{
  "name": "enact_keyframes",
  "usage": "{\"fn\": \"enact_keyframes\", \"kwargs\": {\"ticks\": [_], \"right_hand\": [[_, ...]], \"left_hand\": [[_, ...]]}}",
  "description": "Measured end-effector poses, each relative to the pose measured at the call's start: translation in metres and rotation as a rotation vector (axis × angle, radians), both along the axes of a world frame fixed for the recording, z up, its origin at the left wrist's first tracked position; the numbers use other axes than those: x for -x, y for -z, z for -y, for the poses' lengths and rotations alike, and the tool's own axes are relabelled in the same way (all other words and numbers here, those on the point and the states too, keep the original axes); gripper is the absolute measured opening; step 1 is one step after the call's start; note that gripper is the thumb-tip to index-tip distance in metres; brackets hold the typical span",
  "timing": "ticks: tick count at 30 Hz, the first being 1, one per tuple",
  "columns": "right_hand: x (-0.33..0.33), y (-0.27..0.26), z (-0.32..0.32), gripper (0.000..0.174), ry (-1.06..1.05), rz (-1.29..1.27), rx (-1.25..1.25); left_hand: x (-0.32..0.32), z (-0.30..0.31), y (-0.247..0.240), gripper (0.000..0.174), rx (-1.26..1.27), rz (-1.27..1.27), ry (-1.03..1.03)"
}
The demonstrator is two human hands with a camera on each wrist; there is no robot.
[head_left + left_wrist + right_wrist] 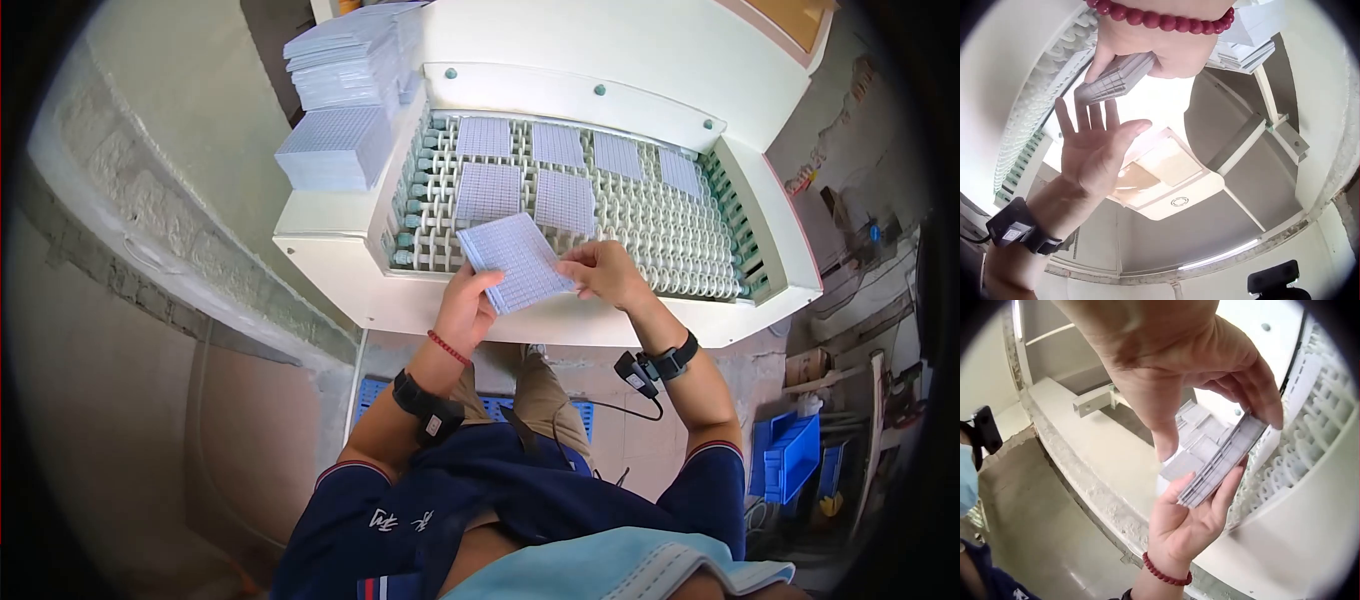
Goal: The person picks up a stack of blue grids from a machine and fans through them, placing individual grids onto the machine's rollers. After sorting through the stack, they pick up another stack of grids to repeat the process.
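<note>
My left hand (468, 308) grips a thin stack of square white grid-patterned sheets (516, 262) by its near left side, thumb on top. The layered edges of the stack (1222, 464) show in the right wrist view. At the opposite end is my right hand (612, 275). Its fingertips touch the stack's edge, while the thumb (1165, 439) stands apart from it. In the left wrist view the right hand (1094, 153) has its palm facing the camera and its fingers fairly straight. Below and beyond the stack, several similar grid sheets (490, 190) lie on a white roller bed (660, 250).
Tall piles of grid sheets (335, 150) stand on the machine's left ledge (325, 215). A pale machine frame (765, 235) surrounds the rollers. A rough wall edge (180, 220) runs at the left. Blue bins (790, 455) sit on the floor at the right.
</note>
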State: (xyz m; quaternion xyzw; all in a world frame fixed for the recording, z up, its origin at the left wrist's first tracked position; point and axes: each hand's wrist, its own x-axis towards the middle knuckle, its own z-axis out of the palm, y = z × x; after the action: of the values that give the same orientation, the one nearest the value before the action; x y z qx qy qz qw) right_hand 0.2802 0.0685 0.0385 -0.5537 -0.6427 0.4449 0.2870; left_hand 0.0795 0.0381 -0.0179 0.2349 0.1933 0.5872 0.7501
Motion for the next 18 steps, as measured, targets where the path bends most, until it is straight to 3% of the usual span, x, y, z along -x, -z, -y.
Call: {"fn": "enact_keyframes", "kwargs": {"ticks": [3,7,11,14,16,18], "right_hand": [[-0.024,0.018,0.004,0.014,-0.039,-0.023,0.115],[-0.047,0.022,-0.002,0.014,-0.035,-0.165,0.193],[-0.09,0.011,-0.033,0.016,0.17,-0.453,0.106],[-0.14,0.026,-0.072,0.018,0.285,-0.422,0.045],[-0.158,0.035,-0.085,0.019,0.415,0.24,-0.318],[-0.165,0.039,-0.083,0.019,0.41,0.381,-0.383]], "left_hand": [[-0.008,0.007,0.01,0.039,0.056,-0.095,0.003],[-0.016,0.008,0.005,0.037,0.11,-0.144,0.002],[-0.02,0.012,-0.013,0.038,0.084,-0.087,0.023],[-0.016,0.016,-0.01,0.04,0.077,-0.096,0.02],[-0.013,0.018,-0.004,0.041,0.081,-0.107,0.034],[-0.011,0.018,-0.002,0.041,0.084,-0.075,0.106]]}}
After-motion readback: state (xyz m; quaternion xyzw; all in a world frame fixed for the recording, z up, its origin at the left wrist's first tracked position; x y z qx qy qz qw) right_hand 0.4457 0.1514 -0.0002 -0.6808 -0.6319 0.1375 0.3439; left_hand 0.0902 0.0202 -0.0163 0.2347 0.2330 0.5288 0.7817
